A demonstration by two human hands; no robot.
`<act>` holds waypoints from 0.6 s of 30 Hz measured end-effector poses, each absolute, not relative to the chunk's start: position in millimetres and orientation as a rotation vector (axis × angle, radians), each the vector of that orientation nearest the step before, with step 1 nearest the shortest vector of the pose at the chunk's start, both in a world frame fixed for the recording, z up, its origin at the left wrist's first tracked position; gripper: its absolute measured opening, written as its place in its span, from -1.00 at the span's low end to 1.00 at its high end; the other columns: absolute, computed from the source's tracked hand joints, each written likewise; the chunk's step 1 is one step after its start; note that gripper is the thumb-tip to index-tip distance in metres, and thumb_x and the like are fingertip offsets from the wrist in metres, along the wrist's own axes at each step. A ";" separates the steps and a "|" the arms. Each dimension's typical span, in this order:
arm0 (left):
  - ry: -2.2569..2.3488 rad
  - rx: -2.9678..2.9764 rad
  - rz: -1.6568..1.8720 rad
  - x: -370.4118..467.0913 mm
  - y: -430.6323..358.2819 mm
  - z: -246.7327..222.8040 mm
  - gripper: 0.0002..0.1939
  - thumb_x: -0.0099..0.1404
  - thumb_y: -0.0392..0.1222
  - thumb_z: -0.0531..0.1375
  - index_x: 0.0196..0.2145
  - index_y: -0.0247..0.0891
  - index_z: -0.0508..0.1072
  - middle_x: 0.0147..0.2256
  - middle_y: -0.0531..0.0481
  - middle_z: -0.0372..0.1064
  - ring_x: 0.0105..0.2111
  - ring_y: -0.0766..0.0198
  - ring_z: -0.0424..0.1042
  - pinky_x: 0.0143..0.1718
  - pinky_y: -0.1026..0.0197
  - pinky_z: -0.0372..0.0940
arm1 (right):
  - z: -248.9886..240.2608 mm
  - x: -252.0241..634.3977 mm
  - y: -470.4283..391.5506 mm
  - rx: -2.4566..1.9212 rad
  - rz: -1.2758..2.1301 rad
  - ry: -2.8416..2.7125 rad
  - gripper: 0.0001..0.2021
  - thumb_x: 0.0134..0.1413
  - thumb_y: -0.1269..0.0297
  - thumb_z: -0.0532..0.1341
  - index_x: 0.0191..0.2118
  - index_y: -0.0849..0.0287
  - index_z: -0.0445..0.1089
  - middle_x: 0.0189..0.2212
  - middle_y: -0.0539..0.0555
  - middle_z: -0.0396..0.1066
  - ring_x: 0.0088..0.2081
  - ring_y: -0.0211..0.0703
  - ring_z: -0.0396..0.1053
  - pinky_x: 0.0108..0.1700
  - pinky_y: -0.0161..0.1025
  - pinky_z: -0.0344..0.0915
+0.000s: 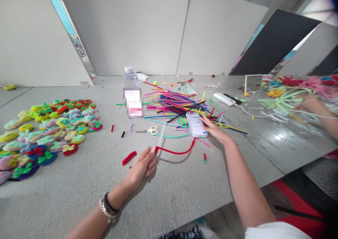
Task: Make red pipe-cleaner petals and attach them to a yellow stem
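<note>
My left hand (pixel 146 161) pinches one end of a long red pipe cleaner (pixel 176 153) between thumb and fingers. From there the stem sags to the right and rises to its other end just below a phone (pixel 198 125). My right hand (pixel 215 129) reaches to the phone's right side, fingers stretched out and touching it; the screen is lit. A short, thick red piece of pipe cleaner (pixel 129 158) lies left of my left hand. Beyond it are scissors (pixel 151 130) with cream handles. A pile of pipe cleaners in many colours (pixel 176 103) spreads behind the phone.
Many fuzzy flower-decorated pieces (pixel 56 126) cover the table's left side. A clear bottle (pixel 130 77) stands near the back panel. At right are a white power bank (pixel 224 99) with a cable, a small framed screen (pixel 253 83) and another person's hand (pixel 311 103) among green stems.
</note>
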State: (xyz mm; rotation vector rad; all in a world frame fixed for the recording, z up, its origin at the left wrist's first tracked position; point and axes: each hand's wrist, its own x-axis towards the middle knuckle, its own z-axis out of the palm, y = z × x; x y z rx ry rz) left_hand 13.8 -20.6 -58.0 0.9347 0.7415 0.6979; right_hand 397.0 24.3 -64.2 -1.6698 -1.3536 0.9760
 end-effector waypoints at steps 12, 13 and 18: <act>0.746 0.923 0.702 14.7 -22.2 -55.2 -0.56 0.24 0.17 0.17 -0.42 -0.20 0.09 -0.64 0.27 -0.08 -0.70 0.53 -0.12 -0.70 0.40 -0.17 | -55.4 395.5 18.6 -1.674 0.964 -1.463 -0.17 0.04 0.15 0.20 0.39 -0.07 -0.18 0.38 -0.02 -0.17 0.37 -0.03 -0.20 0.33 0.03 -0.12; 0.749 0.924 0.702 14.7 -22.2 -55.2 -0.56 0.24 0.17 0.17 -0.42 -0.20 0.08 -0.64 0.27 -0.08 -0.70 0.52 -0.12 -0.70 0.40 -0.17 | -55.0 395.8 18.0 -1.680 0.970 -1.471 -0.17 0.04 0.15 0.20 0.39 -0.07 -0.18 0.38 -0.02 -0.18 0.38 -0.04 -0.21 0.34 0.02 -0.13; 0.756 0.929 0.696 14.0 -22.0 -55.7 -0.56 0.23 0.18 0.17 -0.42 -0.20 0.09 -0.64 0.27 -0.07 -0.71 0.53 -0.11 -0.70 0.40 -0.18 | -53.2 395.6 16.3 -1.708 0.960 -1.517 -0.18 0.05 0.14 0.19 0.39 -0.08 -0.20 0.39 -0.06 -0.23 0.38 -0.05 -0.26 0.35 0.00 -0.20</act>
